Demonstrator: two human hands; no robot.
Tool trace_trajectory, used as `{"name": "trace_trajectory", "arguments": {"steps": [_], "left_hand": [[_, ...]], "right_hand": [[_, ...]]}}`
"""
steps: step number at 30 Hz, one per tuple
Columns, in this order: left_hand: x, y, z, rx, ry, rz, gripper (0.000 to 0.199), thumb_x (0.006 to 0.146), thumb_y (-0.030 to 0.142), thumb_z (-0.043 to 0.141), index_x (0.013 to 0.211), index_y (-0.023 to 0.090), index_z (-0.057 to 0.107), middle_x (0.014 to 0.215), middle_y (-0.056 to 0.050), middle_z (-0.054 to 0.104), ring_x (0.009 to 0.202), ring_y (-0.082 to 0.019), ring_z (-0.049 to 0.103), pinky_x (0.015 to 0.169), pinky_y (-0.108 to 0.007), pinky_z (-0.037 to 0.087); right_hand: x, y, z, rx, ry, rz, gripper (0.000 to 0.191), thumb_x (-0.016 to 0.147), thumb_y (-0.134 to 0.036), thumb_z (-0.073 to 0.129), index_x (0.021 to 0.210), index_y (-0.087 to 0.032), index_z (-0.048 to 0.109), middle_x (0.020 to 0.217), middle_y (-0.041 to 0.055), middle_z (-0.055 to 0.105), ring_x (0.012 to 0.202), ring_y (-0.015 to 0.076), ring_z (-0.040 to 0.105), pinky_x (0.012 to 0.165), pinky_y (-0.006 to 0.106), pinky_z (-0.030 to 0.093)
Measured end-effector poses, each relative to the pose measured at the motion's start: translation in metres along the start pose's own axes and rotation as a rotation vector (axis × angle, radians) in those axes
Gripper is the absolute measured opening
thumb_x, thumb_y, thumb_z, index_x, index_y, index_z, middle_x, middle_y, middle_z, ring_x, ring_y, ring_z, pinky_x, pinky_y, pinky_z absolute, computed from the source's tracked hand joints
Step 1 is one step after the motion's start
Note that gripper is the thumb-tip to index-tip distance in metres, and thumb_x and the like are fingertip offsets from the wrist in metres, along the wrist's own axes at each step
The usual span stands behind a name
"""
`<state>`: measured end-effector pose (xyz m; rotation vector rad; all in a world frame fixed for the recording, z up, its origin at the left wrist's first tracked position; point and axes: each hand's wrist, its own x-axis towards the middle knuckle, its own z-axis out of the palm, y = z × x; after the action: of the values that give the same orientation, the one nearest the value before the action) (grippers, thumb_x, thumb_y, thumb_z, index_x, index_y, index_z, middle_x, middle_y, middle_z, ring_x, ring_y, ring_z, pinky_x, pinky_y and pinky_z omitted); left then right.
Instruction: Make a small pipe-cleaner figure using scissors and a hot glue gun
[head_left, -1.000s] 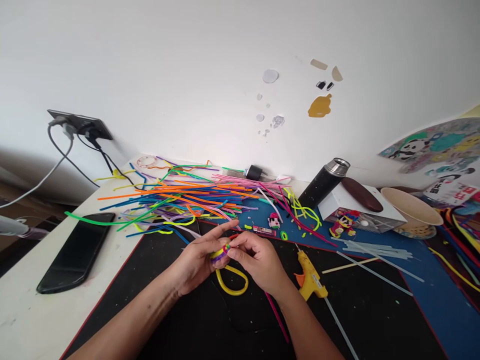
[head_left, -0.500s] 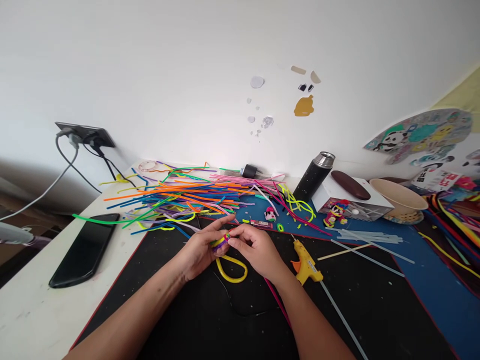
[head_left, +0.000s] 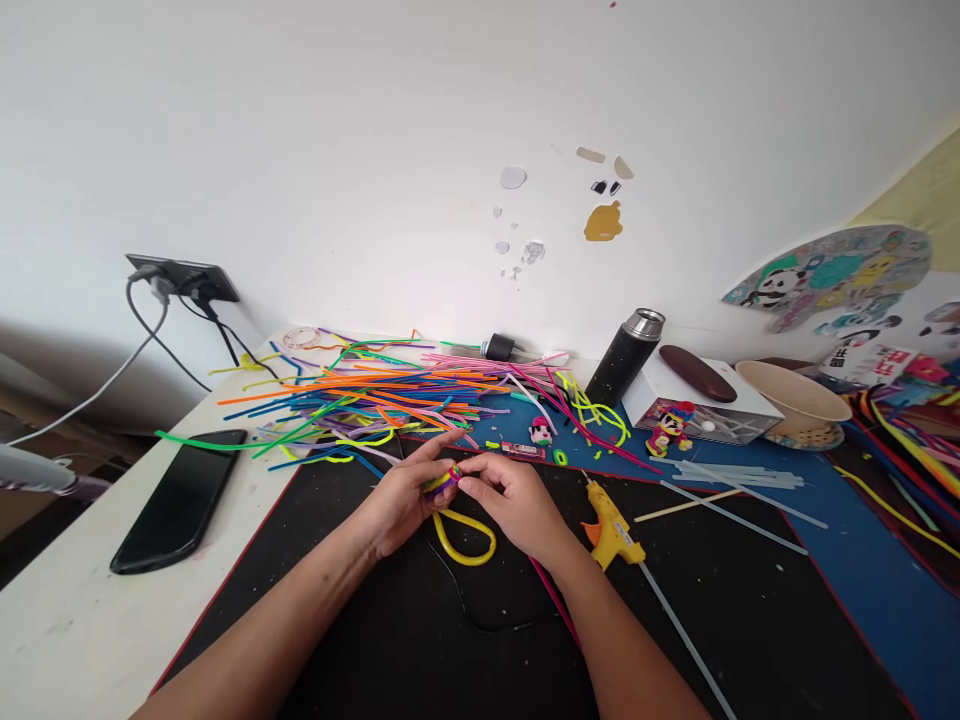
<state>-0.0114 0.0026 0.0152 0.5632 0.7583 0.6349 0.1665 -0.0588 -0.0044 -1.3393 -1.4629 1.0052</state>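
A small yellow, purple and pink pipe-cleaner piece [head_left: 442, 484] is between my two hands over the black mat [head_left: 360, 640]. My left hand [head_left: 405, 500] is closed on it between thumb and fingers, with one finger stretched out. Thumb and fingertips of my right hand [head_left: 510, 498] pinch its upper right end, where they partly hide it. Below my hands hangs a yellow loop [head_left: 469, 560], its upper end hidden by the left hand. A magenta strand [head_left: 551, 597] runs down from beneath my right wrist.
Many colourful pipe cleaners [head_left: 375, 390] lie along the wall. To the right are a yellow glue gun [head_left: 616, 532], glue sticks [head_left: 739, 473], a black flask [head_left: 622, 360], a small figure [head_left: 670, 430] and a bowl [head_left: 795, 392]. A black phone [head_left: 180, 505] lies at left.
The view has shifted slightly, so the wall and left-side items appear a little lower or farther right. Both hands keep nearly the same hold on the piece.
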Motion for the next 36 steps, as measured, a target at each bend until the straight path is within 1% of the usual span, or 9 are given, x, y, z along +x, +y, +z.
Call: {"name": "trace_trajectory", "arguments": {"steps": [4, 9, 15, 20, 28, 29, 31, 34, 36], "left_hand": [[-0.002, 0.001, 0.003, 0.020, 0.040, 0.006, 0.061, 0.084, 0.009, 0.071, 0.144, 0.018, 0.061, 0.070, 0.000, 0.062, 0.057, -0.008, 0.057, 0.058, -0.017, 0.046], [-0.001, 0.000, 0.004, 0.003, 0.039, 0.006, 0.061, 0.083, 0.009, 0.073, 0.142, 0.018, 0.063, 0.074, -0.001, 0.064, 0.059, -0.009, 0.059, 0.060, -0.017, 0.047], [-0.001, -0.003, 0.001, -0.034, -0.029, -0.006, 0.067, 0.083, 0.012, 0.074, 0.148, 0.018, 0.057, 0.068, 0.001, 0.059, 0.057, -0.009, 0.054, 0.057, -0.018, 0.041], [-0.003, -0.003, 0.000, -0.053, -0.126, -0.028, 0.074, 0.081, 0.014, 0.075, 0.152, 0.017, 0.053, 0.067, 0.001, 0.057, 0.056, -0.009, 0.048, 0.056, -0.020, 0.036], [-0.008, 0.000, 0.004, -0.046, -0.139, -0.044, 0.076, 0.081, 0.014, 0.076, 0.153, 0.019, 0.051, 0.070, 0.000, 0.058, 0.058, -0.010, 0.048, 0.059, -0.022, 0.036], [-0.008, 0.000, 0.004, -0.044, -0.140, -0.044, 0.076, 0.081, 0.014, 0.076, 0.153, 0.019, 0.051, 0.071, 0.000, 0.058, 0.058, -0.010, 0.049, 0.059, -0.022, 0.036], [-0.009, 0.000, 0.003, -0.046, -0.151, -0.039, 0.076, 0.081, 0.015, 0.076, 0.153, 0.020, 0.051, 0.073, 0.000, 0.059, 0.060, -0.010, 0.049, 0.060, -0.023, 0.037], [-0.009, 0.000, 0.002, -0.051, -0.177, -0.042, 0.077, 0.081, 0.016, 0.077, 0.154, 0.020, 0.050, 0.075, -0.001, 0.060, 0.060, -0.010, 0.048, 0.060, -0.023, 0.035], [-0.008, 0.000, 0.001, -0.041, -0.177, -0.054, 0.078, 0.081, 0.017, 0.077, 0.154, 0.020, 0.050, 0.077, -0.002, 0.060, 0.060, -0.010, 0.047, 0.061, -0.023, 0.035]], "right_hand": [[0.000, 0.001, 0.000, 0.012, 0.000, -0.003, 0.022, 0.096, -0.039, 0.069, 0.110, -0.024, 0.077, 0.086, 0.0035, 0.075, 0.079, 0.0218, 0.069, 0.073, 0.033, 0.054], [0.000, 0.003, 0.000, 0.028, 0.011, 0.007, 0.024, 0.096, -0.042, 0.069, 0.110, -0.024, 0.077, 0.086, 0.0037, 0.076, 0.083, 0.0229, 0.070, 0.075, 0.034, 0.055], [0.002, 0.000, 0.001, 0.118, 0.004, 0.029, 0.025, 0.094, -0.044, 0.071, 0.106, -0.022, 0.075, 0.092, 0.0043, 0.078, 0.085, 0.0219, 0.072, 0.077, 0.033, 0.055], [0.002, -0.007, 0.001, 0.247, -0.030, 0.023, 0.023, 0.094, -0.042, 0.070, 0.100, -0.020, 0.072, 0.095, 0.0055, 0.079, 0.088, 0.0224, 0.075, 0.082, 0.035, 0.056], [0.001, -0.006, 0.003, 0.320, -0.050, 0.048, 0.023, 0.093, -0.042, 0.072, 0.099, -0.020, 0.069, 0.093, 0.0051, 0.078, 0.087, 0.0221, 0.074, 0.081, 0.035, 0.054], [0.000, -0.005, 0.002, 0.318, -0.048, 0.051, 0.023, 0.093, -0.042, 0.073, 0.099, -0.020, 0.069, 0.091, 0.0045, 0.077, 0.085, 0.0214, 0.073, 0.080, 0.034, 0.054], [0.000, -0.007, 0.001, 0.291, -0.038, 0.064, 0.023, 0.092, -0.041, 0.073, 0.100, -0.020, 0.069, 0.081, 0.0011, 0.072, 0.075, 0.0178, 0.068, 0.071, 0.030, 0.051], [0.001, -0.011, -0.001, 0.247, -0.039, 0.096, 0.023, 0.090, -0.038, 0.074, 0.102, -0.019, 0.070, 0.063, -0.0062, 0.055, 0.057, 0.0115, 0.051, 0.057, 0.025, 0.039], [0.001, -0.015, -0.003, 0.253, -0.060, 0.119, 0.024, 0.090, -0.036, 0.073, 0.106, -0.018, 0.069, 0.060, -0.0084, 0.048, 0.053, 0.0099, 0.043, 0.053, 0.024, 0.034]]}}
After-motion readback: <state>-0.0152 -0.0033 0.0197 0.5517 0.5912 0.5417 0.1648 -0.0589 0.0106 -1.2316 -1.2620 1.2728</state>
